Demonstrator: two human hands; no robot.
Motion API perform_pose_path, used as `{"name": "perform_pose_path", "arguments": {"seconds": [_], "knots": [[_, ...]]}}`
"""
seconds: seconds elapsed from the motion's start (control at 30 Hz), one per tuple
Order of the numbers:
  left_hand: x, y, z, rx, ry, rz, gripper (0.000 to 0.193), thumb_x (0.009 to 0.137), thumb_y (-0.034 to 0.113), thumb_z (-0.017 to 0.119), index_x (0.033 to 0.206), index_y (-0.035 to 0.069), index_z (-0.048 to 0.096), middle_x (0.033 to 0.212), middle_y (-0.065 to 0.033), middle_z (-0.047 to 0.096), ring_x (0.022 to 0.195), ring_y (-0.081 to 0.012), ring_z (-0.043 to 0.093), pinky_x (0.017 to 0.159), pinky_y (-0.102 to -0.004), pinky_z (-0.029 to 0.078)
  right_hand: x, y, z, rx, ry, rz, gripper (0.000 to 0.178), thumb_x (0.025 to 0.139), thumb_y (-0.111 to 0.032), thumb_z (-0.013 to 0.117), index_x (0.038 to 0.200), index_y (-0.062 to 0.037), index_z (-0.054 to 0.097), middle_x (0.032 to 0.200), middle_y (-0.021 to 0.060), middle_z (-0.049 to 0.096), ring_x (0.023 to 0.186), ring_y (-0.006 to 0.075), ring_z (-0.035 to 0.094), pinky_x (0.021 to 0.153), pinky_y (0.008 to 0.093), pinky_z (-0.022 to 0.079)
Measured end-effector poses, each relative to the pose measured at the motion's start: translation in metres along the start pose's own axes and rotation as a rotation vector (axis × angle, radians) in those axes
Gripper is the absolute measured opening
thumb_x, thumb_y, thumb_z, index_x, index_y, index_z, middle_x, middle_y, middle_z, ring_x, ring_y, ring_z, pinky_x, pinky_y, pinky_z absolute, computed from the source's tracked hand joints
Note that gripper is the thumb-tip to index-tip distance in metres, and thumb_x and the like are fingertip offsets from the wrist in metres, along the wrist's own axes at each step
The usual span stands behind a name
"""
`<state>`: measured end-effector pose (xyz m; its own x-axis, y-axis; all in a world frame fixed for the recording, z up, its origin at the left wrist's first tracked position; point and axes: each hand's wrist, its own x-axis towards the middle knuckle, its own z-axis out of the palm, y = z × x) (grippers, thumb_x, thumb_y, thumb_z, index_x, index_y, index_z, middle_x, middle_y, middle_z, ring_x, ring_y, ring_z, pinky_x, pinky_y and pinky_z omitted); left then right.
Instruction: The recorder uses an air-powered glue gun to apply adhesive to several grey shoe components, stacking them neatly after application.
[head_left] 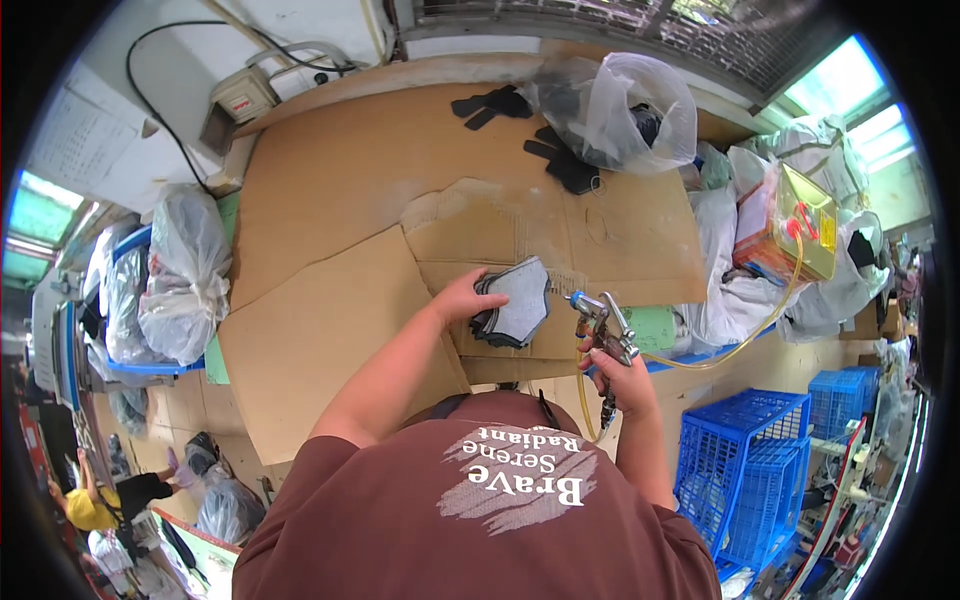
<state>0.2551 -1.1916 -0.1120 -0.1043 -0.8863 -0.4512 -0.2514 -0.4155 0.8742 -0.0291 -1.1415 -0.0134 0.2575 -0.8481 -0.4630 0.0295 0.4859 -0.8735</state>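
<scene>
My left hand (464,297) grips a stack of cut pieces (520,302), light grey on the top face with dark edges below, thumb across the top and fingers around the side. It is held over the near part of the cardboard-covered table (340,180). To its right, my right hand (622,378) is wrapped around the handle of a metal spray gun (604,325). The gun's blue-tipped nozzle points left toward the stack, a short gap away. A yellowish hose (735,362) runs from the gun to a rectangular metal can (790,222) at the right.
Black cut pieces (490,105) and more dark pieces (562,165) lie at the table's far side, beside a clear plastic bag (640,115). Filled bags (183,275) stand at the left. Blue plastic crates (740,470) sit at the lower right. Another person (85,505) is at the far lower left.
</scene>
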Motion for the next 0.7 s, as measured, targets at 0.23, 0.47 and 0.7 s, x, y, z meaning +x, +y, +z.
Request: {"name": "perform_pose_path", "arguments": {"seconds": [0.23,0.47,0.7], "knots": [[0.009,0.007,0.0,-0.065,-0.233,-0.037,0.078,0.063,0.04,0.074,0.12,-0.005,0.047,0.118,-0.0189,0.052,0.108,-0.0255,0.051,0.093,-0.0318,0.039,0.002,0.008,-0.01,0.02,0.022,0.037,0.026,0.082,-0.007,0.057,0.107,-0.0002,0.051,0.092,0.0087,0.057,0.065,0.0098,0.055,0.039,0.019,0.035],[0.009,-0.002,0.013,0.119,-0.157,0.021,0.079,0.061,0.044,0.073,0.118,-0.006,0.048,0.116,-0.0204,0.052,0.108,-0.0269,0.051,0.093,-0.0326,0.039,0.006,0.006,-0.013,0.007,-0.025,0.051,0.028,0.083,-0.008,0.055,0.11,0.0007,0.05,0.092,0.0075,0.058,0.064,0.0093,0.055,0.042,0.0178,0.037],[-0.019,0.0,0.023,0.243,0.075,0.141,0.07,0.065,0.033,0.074,0.118,-0.003,0.047,0.111,-0.017,0.053,0.102,-0.0249,0.052,0.089,-0.0315,0.041,0.003,-0.006,-0.006,-0.053,-0.174,0.102,0.028,0.082,-0.008,0.057,0.109,-0.0009,0.052,0.091,0.0052,0.058,0.067,0.0069,0.054,0.042,0.0181,0.036]]}}
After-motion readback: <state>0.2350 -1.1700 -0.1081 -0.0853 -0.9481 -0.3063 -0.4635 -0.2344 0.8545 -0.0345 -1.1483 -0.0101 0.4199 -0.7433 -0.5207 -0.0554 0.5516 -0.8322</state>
